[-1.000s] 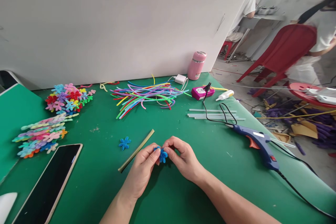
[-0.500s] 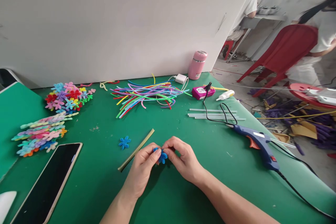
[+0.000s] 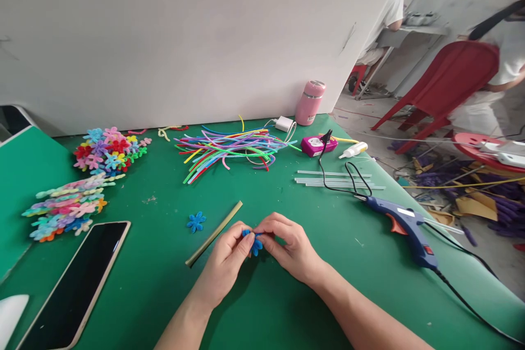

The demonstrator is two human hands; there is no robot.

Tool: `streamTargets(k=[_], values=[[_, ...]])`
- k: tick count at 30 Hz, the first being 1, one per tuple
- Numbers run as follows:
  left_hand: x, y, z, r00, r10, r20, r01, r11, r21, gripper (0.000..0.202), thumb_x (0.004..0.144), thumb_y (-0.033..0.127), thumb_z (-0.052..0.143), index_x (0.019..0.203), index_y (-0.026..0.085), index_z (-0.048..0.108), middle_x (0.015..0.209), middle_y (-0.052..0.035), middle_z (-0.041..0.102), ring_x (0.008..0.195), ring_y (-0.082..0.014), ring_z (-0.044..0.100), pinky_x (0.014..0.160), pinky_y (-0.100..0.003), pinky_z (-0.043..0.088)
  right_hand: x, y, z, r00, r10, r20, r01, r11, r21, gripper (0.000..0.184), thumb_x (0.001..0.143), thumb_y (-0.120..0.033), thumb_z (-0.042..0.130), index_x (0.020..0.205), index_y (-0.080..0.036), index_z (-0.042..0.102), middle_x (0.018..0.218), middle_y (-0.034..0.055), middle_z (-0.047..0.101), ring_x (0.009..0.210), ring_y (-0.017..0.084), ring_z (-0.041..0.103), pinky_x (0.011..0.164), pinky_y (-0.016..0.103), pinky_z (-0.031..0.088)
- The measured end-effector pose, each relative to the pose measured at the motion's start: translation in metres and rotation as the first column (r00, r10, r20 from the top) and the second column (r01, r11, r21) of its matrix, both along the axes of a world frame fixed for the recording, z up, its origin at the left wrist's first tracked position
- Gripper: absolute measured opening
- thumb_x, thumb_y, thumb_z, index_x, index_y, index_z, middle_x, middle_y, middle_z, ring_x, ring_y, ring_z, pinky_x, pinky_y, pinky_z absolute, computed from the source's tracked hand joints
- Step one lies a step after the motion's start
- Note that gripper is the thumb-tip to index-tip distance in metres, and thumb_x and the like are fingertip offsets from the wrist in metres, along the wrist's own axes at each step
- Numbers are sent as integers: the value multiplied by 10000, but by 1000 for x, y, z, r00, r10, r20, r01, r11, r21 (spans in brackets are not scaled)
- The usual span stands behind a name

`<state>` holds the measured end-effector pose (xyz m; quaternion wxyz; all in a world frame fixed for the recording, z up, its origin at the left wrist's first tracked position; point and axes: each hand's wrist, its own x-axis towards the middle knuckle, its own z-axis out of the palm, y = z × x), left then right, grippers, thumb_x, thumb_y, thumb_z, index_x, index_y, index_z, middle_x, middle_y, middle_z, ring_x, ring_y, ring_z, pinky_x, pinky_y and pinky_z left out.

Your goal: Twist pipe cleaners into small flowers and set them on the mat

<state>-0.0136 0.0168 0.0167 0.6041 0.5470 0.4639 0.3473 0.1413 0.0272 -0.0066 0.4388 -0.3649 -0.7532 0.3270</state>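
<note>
Between my two hands is a blue pipe-cleaner flower (image 3: 256,246), held just above the green table. My left hand (image 3: 229,257) pinches it from the left with thumb and index finger. From the right, my right hand (image 3: 289,246) pinches at its upper petals; the fingertips partly hide the flower. A second blue flower (image 3: 196,222) lies flat on the table, left of my hands. Between that flower and my left hand rests a thin olive-gold stick or strip (image 3: 214,234), set at a slant.
A blue glue gun (image 3: 404,224) and clear glue sticks (image 3: 336,180) lie right. Behind are a pile of colourful pipe cleaners (image 3: 233,147), a magenta box (image 3: 318,145) and a pink flask (image 3: 310,103). Left are flower piles (image 3: 110,150) and a phone (image 3: 77,284). People sit beyond the table.
My hands keep their pinch on the blue flower, with hardly any movement of the fingers. The whole view has shifted very slightly.
</note>
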Motion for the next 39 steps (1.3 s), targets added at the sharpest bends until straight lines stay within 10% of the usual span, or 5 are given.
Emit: streamTargets(k=[8, 16, 28, 34, 39], values=[[-4, 3, 0, 999, -36, -23, 36, 999, 25, 193, 794, 308, 481, 653, 177, 470, 652, 31, 370, 597, -110, 361, 553, -215, 334, 0, 2, -1, 990, -70, 122, 42, 975, 217, 91, 829, -176, 483, 841, -179, 573, 741, 43, 613, 651, 121, 549, 600, 239, 436], [-7, 1, 4, 916, -61, -397, 175, 950, 259, 165, 840, 228, 385, 704, 184, 467, 715, -3, 427, 644, -133, 438, 599, -244, 381, 1, 1, 3, 962, -66, 266, 9, 977, 212, 123, 845, -187, 419, 794, -173, 530, 696, 32, 575, 617, 124, 503, 573, 245, 385], [3, -6, -10, 496, 387, -777, 503, 602, 620, 212, 797, 53, 370, 791, 164, 550, 719, -45, 539, 698, -201, 484, 720, -379, 346, -12, 2, 3, 967, -88, 238, 157, 943, -292, 140, 717, -103, 413, 601, -180, 422, 519, -50, 407, 472, 80, 348, 446, 190, 283], [3, -4, -10, 741, 222, -634, 244, 790, 562, 188, 788, 104, 379, 695, 171, 528, 709, -42, 494, 682, -190, 463, 639, -324, 364, -13, 2, 5, 984, -64, 164, 124, 914, -386, 138, 709, -86, 427, 598, -163, 451, 515, -53, 398, 466, 67, 349, 428, 179, 273], [-4, -1, -2, 1000, -9, 13, 8, 999, 53, 140, 733, 223, 519, 609, 159, 507, 635, 11, 425, 603, -123, 413, 565, -248, 342, -4, -3, 16, 999, 40, 12, -36, 968, -250, 113, 800, -204, 486, 859, -157, 571, 706, 8, 515, 596, 95, 471, 533, 202, 403]])
